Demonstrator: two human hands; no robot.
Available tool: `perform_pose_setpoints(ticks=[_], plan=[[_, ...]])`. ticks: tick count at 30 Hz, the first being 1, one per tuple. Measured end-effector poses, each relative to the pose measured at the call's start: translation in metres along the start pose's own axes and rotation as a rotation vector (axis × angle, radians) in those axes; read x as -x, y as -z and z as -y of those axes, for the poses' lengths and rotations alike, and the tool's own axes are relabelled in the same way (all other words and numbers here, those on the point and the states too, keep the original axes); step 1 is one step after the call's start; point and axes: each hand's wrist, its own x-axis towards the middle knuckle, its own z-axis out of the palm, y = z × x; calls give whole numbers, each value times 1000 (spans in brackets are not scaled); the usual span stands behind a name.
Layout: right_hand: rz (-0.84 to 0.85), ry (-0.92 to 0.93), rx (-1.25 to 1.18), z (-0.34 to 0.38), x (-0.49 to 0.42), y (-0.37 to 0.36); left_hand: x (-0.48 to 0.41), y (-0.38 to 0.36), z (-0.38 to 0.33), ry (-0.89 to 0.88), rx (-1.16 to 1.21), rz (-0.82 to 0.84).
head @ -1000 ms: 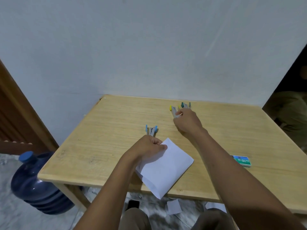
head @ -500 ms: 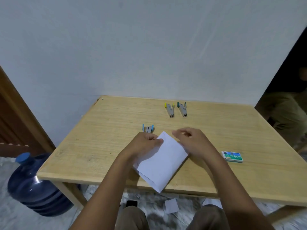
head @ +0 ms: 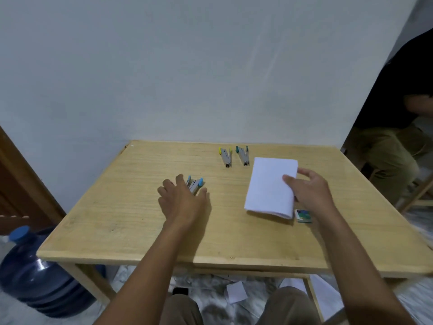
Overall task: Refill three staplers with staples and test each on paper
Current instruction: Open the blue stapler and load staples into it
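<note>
The folded paper (head: 270,187) has just moved from the table's (head: 131,221) front edge toward its right side, right hand (head: 309,192) loosely on it. The left hand (head: 184,199), spread and empty, reaches over the blue stapler (head: 195,183), probably next.

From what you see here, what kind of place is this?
Probably a plain room in a home or small office: a bare wooden table against a white wall, a large water jug on the floor and paper scraps underneath.
</note>
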Motion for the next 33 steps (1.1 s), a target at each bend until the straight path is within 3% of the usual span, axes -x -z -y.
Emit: perform_pose_setpoints(ticks=[4,17,22,25,28,31,33], plan=[[-103,-7,55,-1,-65,16,-11,-3,5,11,-117,68],[-171,-16,475,-22,-161,-11,-14,1,8,-11,80,70],[-168,50,584,-18,-164,-9,-10,5,6,-23,136,73],[-186,224,652,-15,-145,-15,-8,5,6,-38,176,61],[-36,436,759,-27,-121,-21,-6,5,3,-48,259,42],[103,418,978,-43,-116,-20,-3,6,-2,-46,359,42],[127,392,970,-46,-119,-17,-1,7,-6,-57,407,42]])
